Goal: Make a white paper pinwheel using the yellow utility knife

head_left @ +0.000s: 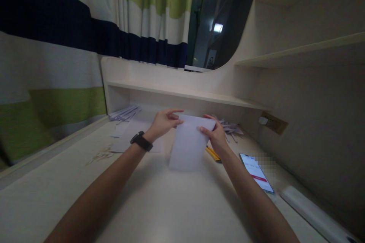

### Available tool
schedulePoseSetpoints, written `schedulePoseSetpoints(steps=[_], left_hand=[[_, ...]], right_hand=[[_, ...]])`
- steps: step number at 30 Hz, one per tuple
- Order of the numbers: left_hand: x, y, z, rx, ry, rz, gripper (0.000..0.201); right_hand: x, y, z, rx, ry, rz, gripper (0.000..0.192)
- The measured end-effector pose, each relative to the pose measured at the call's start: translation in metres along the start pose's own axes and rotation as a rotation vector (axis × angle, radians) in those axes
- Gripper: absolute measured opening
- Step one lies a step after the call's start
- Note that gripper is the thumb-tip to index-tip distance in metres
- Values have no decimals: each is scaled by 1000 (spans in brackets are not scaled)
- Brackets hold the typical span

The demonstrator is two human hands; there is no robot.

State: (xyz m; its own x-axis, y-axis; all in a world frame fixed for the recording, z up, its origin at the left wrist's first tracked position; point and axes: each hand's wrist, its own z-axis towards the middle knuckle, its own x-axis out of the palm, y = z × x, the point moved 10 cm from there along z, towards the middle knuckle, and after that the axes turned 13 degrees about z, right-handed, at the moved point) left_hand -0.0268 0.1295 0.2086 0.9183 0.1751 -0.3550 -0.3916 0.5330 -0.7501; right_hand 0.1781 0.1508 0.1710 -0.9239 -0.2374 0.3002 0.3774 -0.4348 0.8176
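A white sheet of paper [189,144] is held up in front of me over the desk, tilted, its lower end near the desktop. My right hand [215,133] grips its upper right corner, thumb on the near face and fingers behind. At the upper left corner, my left hand [167,123] pinches the edge between thumb and fingers, with the index finger stretched out above. A black watch [142,141] is on my left wrist. Partly hidden behind the paper and my right hand, a yellow tool [213,154] lies on the desk; its kind is unclear.
More white sheets [134,133] lie flat at the back left, beside a pile of folded paper strips [125,113] and some rubber bands [101,153]. Further paper pieces [229,127] sit at the back right. A lit phone [256,172] and a long white object [310,212] lie along the right side.
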Motion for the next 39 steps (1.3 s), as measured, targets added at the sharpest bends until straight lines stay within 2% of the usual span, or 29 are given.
schedulePoseSetpoints(steps=[4, 9, 19, 25, 28, 33, 36, 39], left_hand=[[-4, -4, -1, 26, -38, 47, 35], [-7, 1, -2, 32, -73, 40, 35], [-7, 7, -1, 7, -69, 12, 33], [-7, 12, 1, -15, -81, 7, 29], [-8, 15, 1, -42, -81, 13, 28], [-10, 13, 0, -44, -75, 24, 31], [-4, 8, 0, -35, -3, 4, 36], [5, 2, -5, -47, 76, -36, 38]], right_hand=[[-1, -4, -1, -3, -19, 3, 64], [8, -34, -7, 161, 88, 59, 58], [-8, -56, -10, 128, -41, 98, 54], [-11, -66, -12, 188, -15, 90, 53], [-11, -65, -13, 187, -19, 69, 54], [0, -55, -14, 242, 50, 114, 54], [5, -36, -11, 220, 47, 175, 49], [3, -19, -9, 211, -11, 186, 44]])
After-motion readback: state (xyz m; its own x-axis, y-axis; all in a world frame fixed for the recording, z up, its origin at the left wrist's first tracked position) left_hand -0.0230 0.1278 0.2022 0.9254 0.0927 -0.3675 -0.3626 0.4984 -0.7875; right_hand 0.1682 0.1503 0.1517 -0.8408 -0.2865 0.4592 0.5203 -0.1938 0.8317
